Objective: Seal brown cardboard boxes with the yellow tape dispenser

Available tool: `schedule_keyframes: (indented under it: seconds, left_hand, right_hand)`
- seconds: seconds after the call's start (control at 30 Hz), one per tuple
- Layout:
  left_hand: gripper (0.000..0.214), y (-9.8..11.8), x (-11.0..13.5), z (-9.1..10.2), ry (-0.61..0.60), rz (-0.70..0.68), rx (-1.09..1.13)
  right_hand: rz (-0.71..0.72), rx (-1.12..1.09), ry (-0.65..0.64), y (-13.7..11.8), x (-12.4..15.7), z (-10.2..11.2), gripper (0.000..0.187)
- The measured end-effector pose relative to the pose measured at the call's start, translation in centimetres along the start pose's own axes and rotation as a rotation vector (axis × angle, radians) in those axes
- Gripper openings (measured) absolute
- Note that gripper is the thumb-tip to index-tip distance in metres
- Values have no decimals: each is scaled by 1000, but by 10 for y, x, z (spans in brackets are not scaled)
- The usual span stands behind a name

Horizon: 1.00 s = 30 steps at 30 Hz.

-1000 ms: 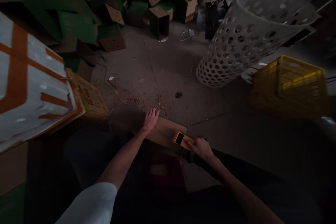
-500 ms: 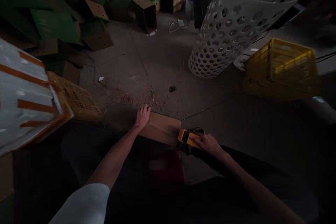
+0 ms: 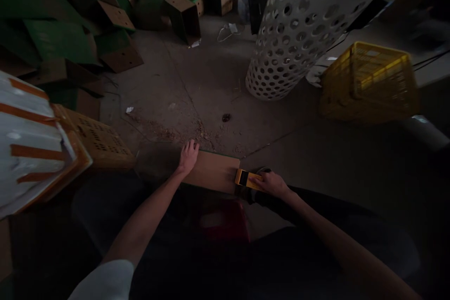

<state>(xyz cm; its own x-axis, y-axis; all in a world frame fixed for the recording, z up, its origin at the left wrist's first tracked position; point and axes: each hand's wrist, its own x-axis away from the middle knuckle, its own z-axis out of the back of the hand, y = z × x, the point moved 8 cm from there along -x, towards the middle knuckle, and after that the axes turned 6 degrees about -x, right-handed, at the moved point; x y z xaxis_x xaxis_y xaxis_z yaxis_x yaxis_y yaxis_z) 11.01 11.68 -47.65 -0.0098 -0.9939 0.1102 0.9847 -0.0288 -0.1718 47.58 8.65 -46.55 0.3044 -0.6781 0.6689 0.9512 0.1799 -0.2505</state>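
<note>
A brown cardboard box point(image 3: 213, 171) with green edges lies in front of me, low over the floor. My left hand point(image 3: 189, 155) grips it toward its left end, fingers curled over the far edge. My right hand point(image 3: 274, 183) is closed around the handle of a yellow-and-black tape dispenser point(image 3: 243, 177). The head of the dispenser meets the right end of the box. Whether tape runs from it I cannot make out in the dim light.
Green-and-brown boxes point(image 3: 116, 51) are piled at the back left. A white perforated bin point(image 3: 281, 56) and a yellow crate point(image 3: 369, 84) stand to the right. At the left is a white taped box point(image 3: 31, 136). A red stool point(image 3: 225, 220) is below, and debris point(image 3: 176, 131) litters the floor.
The view has shifted slightly, so the surroundings sit a little further left. The tape dispenser has come in slightly over the box's right end. Both hands keep their holds.
</note>
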Motion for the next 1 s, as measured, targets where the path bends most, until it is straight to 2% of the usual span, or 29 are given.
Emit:
schedule_keyframes:
  seconds: [0.17, 0.33, 0.47, 0.57, 0.87, 1.0]
  left_hand:
    - [43, 32, 6, 12, 74, 54, 109]
    - [42, 97, 10, 22, 170, -6, 230]
    - [45, 133, 8, 24, 151, -6, 269]
    - [46, 139, 5, 22, 103, 1, 248]
    - [46, 129, 3, 18, 60, 6, 180]
    - [45, 129, 2, 16, 38, 4, 154]
  right_hand:
    - [-17, -31, 26, 0, 1, 3, 78]
    - [-13, -31, 38, -4, 2, 5, 80]
    - [7, -63, 17, -1, 5, 3, 77]
    - [47, -81, -1, 1, 6, 3, 74]
    - [142, -186, -56, 10, -2, -6, 74]
    - [132, -214, -98, 34, 2, -17, 72]
